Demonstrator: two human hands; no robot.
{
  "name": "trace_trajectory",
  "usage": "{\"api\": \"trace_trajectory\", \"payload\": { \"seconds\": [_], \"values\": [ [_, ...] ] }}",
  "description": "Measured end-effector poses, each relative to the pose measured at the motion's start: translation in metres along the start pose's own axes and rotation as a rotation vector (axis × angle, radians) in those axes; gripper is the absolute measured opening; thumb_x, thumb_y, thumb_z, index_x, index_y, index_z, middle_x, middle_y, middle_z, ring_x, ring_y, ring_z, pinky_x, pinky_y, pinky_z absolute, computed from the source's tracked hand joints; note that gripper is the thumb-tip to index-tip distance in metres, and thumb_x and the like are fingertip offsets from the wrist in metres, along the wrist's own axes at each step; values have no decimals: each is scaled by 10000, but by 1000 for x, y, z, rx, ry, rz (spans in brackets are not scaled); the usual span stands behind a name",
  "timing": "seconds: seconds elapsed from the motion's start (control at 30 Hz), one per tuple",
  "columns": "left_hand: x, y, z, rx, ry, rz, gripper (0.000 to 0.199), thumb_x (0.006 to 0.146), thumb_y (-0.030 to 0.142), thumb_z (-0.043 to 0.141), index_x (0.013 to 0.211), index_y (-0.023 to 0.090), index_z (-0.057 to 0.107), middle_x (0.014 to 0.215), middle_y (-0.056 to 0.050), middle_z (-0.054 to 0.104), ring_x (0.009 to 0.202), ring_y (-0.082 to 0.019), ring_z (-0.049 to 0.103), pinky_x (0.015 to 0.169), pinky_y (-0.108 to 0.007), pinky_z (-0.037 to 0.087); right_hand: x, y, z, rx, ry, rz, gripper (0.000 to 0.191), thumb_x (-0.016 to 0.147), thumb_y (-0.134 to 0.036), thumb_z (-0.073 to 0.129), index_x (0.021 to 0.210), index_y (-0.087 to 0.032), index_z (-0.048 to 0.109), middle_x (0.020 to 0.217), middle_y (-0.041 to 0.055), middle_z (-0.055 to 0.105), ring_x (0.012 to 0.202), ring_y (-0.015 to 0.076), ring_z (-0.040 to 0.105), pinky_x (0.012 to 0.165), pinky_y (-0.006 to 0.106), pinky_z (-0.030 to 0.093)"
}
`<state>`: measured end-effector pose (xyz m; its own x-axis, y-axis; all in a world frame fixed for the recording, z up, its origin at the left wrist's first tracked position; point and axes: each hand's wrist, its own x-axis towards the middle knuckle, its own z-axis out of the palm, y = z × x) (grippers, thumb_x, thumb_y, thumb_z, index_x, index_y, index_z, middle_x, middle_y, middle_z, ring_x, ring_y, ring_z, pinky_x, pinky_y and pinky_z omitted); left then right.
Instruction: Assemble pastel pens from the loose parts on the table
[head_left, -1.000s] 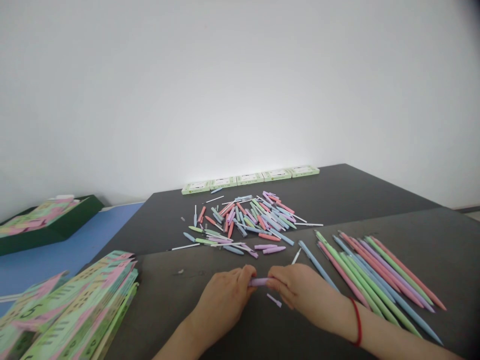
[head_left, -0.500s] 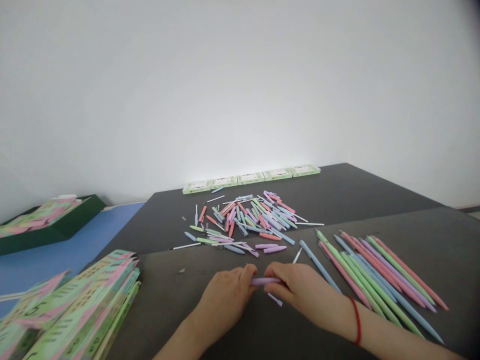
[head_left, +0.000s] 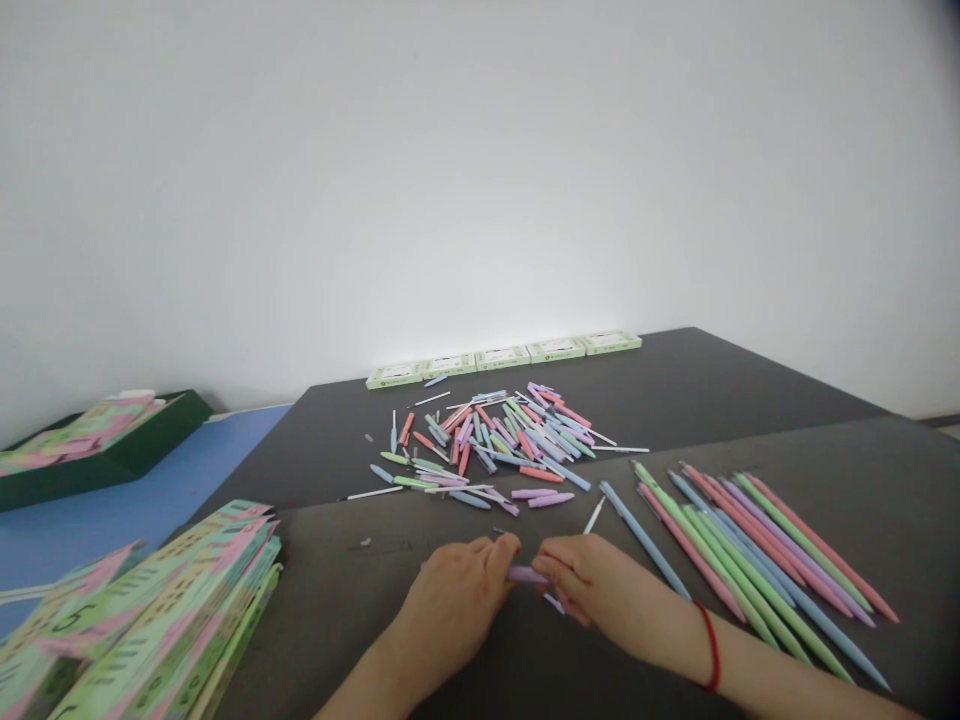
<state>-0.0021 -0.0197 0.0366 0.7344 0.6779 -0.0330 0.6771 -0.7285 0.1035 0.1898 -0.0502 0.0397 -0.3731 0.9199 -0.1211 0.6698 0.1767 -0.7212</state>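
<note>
Between my two hands lies a purple pen barrel (head_left: 527,574), held level above the dark table. My left hand (head_left: 463,590) pinches its left end with thumb and fingers. At the other end, my right hand (head_left: 592,578), with a red cord at the wrist, has its fingers closed around the barrel. Partly behind the right fingers, a small purple pen part (head_left: 553,602) rests on the table. A white refill (head_left: 594,515) lies just beyond the right hand. Two purple pen pieces (head_left: 551,499) sit farther forward, at the near edge of the loose pile.
A pile of pastel pen parts and refills (head_left: 495,440) spreads mid-table. Several whole pens (head_left: 757,560) lie side by side at right. Flat green boxes (head_left: 502,357) line the back edge. Printed cartons (head_left: 165,620) are stacked at left, near a dark green tray (head_left: 142,450).
My right hand has shifted its grip, its fingers curling further around the purple barrel. Both hands have moved slightly to the right and lower.
</note>
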Motion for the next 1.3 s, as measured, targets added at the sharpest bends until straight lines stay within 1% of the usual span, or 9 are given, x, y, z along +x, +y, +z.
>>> {"api": "trace_trajectory", "payload": {
  "seconds": [0.17,0.37,0.53,0.7,0.87,0.93,1.03,1.13,1.3],
  "values": [
    [0,1,-1,9,-15,5,172,917,145,402,1068,187,473,893,-63,647,814,-221,626,691,-294,450,-2,1,5,-133,137,-59,93,838,-283,559,834,-190,570,731,7,628,639,148,551,566,235,333],
    [-3,3,-1,80,14,60,261,893,121,441,1146,186,453,912,-60,633,801,-224,608,699,-312,449,1,4,8,290,-201,82,389,957,-363,242,810,-176,550,467,-48,470,390,104,433,425,195,343],
    [-4,5,0,94,11,96,259,893,124,446,1147,173,460,901,-61,630,764,-213,595,675,-304,446,-4,-3,9,-52,90,-23,87,815,-255,557,870,-187,565,740,32,649,667,164,594,601,232,398],
    [-4,0,-3,-18,113,116,280,885,111,442,1152,187,480,942,-62,637,864,-219,582,812,-361,431,0,2,17,521,-214,118,288,902,-404,376,759,-189,502,444,-64,477,350,82,408,392,178,342],
    [2,-17,-16,-718,618,-172,448,812,189,500,1250,194,403,1312,-116,464,1229,-256,404,1052,-458,249,9,7,26,863,-69,89,392,852,-553,395,781,-181,493,477,-51,524,361,74,430,376,167,318],
    [6,-18,-18,-1273,605,-283,357,837,289,424,1169,163,453,1185,-127,544,1103,-248,520,975,-447,359,11,6,34,913,-68,58,442,829,-608,389,794,-179,492,490,-34,555,366,79,447,388,177,338],
    [10,-6,-14,-1902,461,-358,356,881,430,296,834,163,526,675,-24,551,644,-165,567,812,-411,461,12,6,49,893,-133,56,452,815,-620,396,793,-178,494,493,-22,575,356,82,451,384,182,339],
    [10,10,-9,-2113,523,-391,399,900,450,266,609,200,372,490,67,301,446,-96,347,676,-332,461,11,4,59,831,-168,89,422,821,-587,411,778,-176,498,489,-22,574,351,83,449,367,174,321],
    [5,21,-11,-2174,645,-401,302,890,319,256,609,210,277,481,75,210,445,-103,252,558,-271,399,8,2,58,905,-213,44,452,809,-602,436,786,-159,519,539,11,620,383,88,499,379,169,331]
  ]
}}
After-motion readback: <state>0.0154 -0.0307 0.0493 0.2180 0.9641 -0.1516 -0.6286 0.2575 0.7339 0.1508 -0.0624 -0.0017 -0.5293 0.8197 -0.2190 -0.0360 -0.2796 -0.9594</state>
